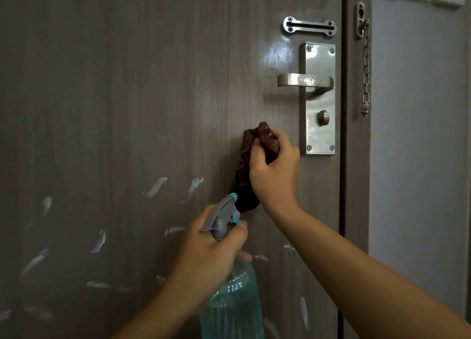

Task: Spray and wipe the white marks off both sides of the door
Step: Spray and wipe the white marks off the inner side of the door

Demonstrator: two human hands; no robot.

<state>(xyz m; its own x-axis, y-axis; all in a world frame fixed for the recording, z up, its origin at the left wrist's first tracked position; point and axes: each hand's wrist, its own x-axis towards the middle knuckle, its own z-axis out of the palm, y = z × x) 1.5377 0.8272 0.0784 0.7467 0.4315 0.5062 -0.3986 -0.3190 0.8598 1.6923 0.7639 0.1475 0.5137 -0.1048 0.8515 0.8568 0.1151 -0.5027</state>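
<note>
Right hand clutches brown cloth against door, below-left of lever handle. Left hand grips spray bottle neck just beneath cloth. White marks left of both.

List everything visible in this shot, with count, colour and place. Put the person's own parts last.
door: one, grey-brown wood grain, fills most of the view
white marks: many, white streaks, across the lower door
lever handle: one, silver, on a plate at the door's right edge
slide track: one, silver, above the plate
chain: one, silver, hanging on the frame at right
wall: one, pale grey, far right
cloth: one, brown, bunched against the door below the handle
spray bottle: one, clear teal with grey and blue head, bottom centre
left hand: one, grip around the bottle's neck
right hand: one, grip on the cloth
</note>
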